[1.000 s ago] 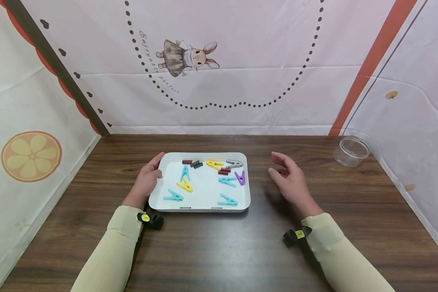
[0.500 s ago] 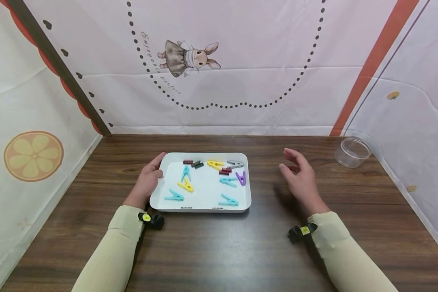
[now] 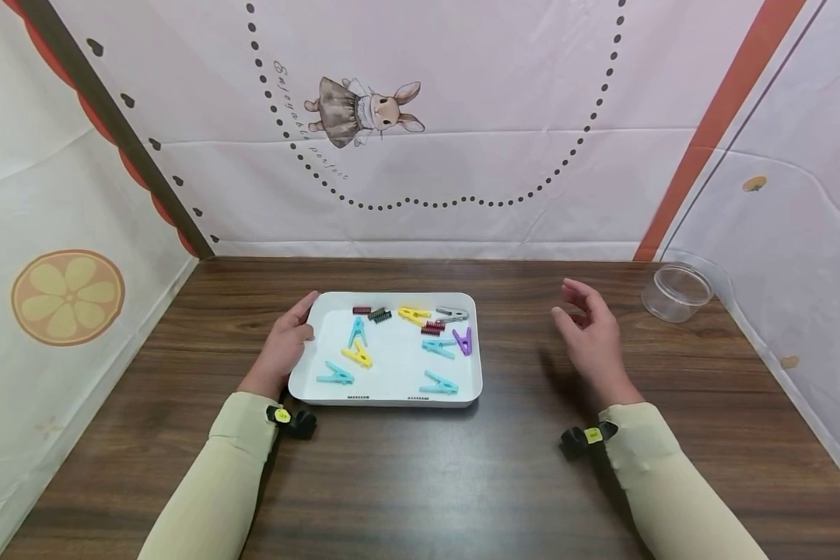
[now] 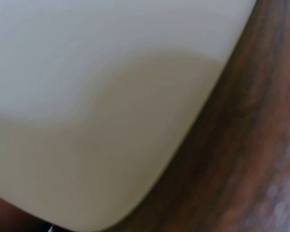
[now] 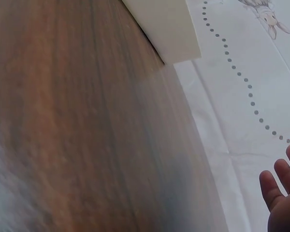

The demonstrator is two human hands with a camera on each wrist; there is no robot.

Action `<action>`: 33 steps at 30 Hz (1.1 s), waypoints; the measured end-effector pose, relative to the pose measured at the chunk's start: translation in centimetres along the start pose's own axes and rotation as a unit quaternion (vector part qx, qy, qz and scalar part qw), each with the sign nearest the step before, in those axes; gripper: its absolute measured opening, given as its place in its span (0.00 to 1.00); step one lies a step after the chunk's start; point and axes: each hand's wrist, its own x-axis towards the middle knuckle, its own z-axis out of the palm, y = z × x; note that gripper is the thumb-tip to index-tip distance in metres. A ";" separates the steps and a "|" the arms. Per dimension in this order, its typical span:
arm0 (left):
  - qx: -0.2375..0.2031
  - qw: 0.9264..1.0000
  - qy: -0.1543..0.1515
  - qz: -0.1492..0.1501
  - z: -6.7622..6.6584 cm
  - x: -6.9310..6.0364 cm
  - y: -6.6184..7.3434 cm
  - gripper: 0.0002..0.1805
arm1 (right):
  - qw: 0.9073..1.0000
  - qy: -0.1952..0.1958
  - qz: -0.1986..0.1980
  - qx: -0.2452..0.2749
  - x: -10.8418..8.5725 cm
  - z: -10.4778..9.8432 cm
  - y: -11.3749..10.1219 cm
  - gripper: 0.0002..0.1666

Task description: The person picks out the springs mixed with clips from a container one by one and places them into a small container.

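My left hand (image 3: 282,351) grips the left side of a white tray (image 3: 392,381), thumb on the rim; its other fingers are partly hidden. In the left wrist view the tray's blurred wall (image 4: 145,111) fills most of the picture. Light blue clothespins (image 3: 437,383), yellow clothespins (image 3: 357,355), a purple clothespin (image 3: 463,341) and a grey clothespin (image 3: 453,314) lie scattered in the tray. Among them are dark red springs (image 3: 432,330) and dark springs (image 3: 379,316). To the tray's right, my right hand (image 3: 591,338) holds nothing, its fingers loosely bent above the table.
A clear round plastic container (image 3: 675,293) stands at the back right of the brown wood-grain table (image 3: 420,482). Printed white cloth (image 3: 490,163) hangs behind the table and along both sides. Each wrist carries a small black camera (image 3: 301,425).
My right hand has moved right, away from the tray and closer to the clear container. The left hand stays on the tray, and the view has shifted slightly.
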 end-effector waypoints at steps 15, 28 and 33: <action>0.001 1.000 0.002 0.001 0.1 0.1 -0.1 0.40 | 0.999 0.050 0.020 -0.005 0.8 -1.6 0.0 0.27; 0.013 1.000 0.000 0.002 0.0 -0.1 0.1 0.39 | 0.996 0.080 0.036 0.005 1.5 -2.8 0.5 0.26; 0.011 1.000 -0.001 0.002 0.0 -0.1 0.0 0.39 | 0.994 0.095 0.046 0.011 1.9 -3.2 0.9 0.26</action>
